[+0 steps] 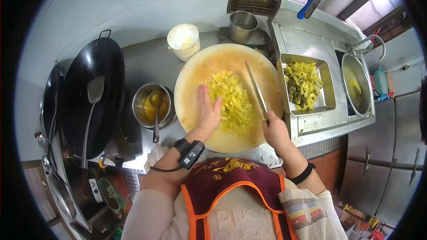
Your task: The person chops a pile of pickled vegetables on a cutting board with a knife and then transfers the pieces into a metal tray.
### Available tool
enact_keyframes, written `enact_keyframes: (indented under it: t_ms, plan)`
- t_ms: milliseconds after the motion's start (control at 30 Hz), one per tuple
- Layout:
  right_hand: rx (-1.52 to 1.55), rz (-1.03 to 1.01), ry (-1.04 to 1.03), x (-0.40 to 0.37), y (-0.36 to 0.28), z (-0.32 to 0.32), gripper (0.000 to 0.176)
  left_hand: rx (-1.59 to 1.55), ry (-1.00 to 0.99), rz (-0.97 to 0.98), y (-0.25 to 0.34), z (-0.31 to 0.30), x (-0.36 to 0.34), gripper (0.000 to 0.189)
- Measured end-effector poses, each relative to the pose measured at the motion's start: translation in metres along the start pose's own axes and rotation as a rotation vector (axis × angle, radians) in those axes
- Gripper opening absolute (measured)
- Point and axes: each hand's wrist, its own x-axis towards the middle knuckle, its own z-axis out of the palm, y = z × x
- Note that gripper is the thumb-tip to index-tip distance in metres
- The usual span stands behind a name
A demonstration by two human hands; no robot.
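Observation:
A heap of chopped yellow-green vegetable (230,100) lies on a large round cutting board (191,73). My left hand (209,110) is held flat at the heap's left side, fingers stretched out and pointing away from me. In my right hand (276,131) is the handle of a knife (257,86); its blade stands on edge to the right of the heap, tip pointing to the back of the board. Right of the board, a rectangular metal tray (328,91) holds more of the chopped vegetable (304,84), some of it darker.
Left of the board stands a metal pot (138,102) with a ladle (156,111) in yellow liquid. Behind are a white tub (183,40) and a steel container (243,26). A black wok (73,89) with a spatula (94,91) is far left. A basin (368,82) sits in the sink at right.

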Motion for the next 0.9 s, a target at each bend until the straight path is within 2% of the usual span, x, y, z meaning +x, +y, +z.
enact_keyframes:
  t_ms: [100,167,233,367,533,633,733,900]
  plan:
    - [-0.016,0.099,0.015,0.006,0.008,-0.001,0.043,0.052,-0.003,0.004,0.0,0.0,0.006,0.059]
    - [-0.123,0.014,-0.004,0.008,0.003,0.006,0.044,0.023,-0.034,0.0,0.004,0.002,0.011,0.061]
    - [-0.162,0.034,-0.073,0.008,-0.017,0.01,0.046,-0.005,-0.067,-0.003,0.006,0.006,0.015,0.062]
    - [0.015,-0.071,-0.08,0.009,-0.025,0.013,0.045,-0.015,-0.086,0.005,0.007,0.006,0.017,0.058]
    - [0.059,0.047,-0.062,0.006,-0.005,-0.004,0.041,-0.066,-0.079,-0.026,0.008,-0.006,0.015,0.052]
    - [0.08,0.119,-0.037,0.008,-0.004,0.001,0.043,-0.014,-0.103,0.022,0.005,-0.001,0.017,0.051]
    - [-0.007,-0.042,-0.113,0.007,-0.018,0.014,0.045,-0.01,-0.078,0.054,0.009,0.012,0.021,0.051]
    - [0.033,-0.024,-0.106,0.009,-0.029,0.02,0.045,-0.033,-0.082,0.085,0.011,0.014,0.024,0.047]
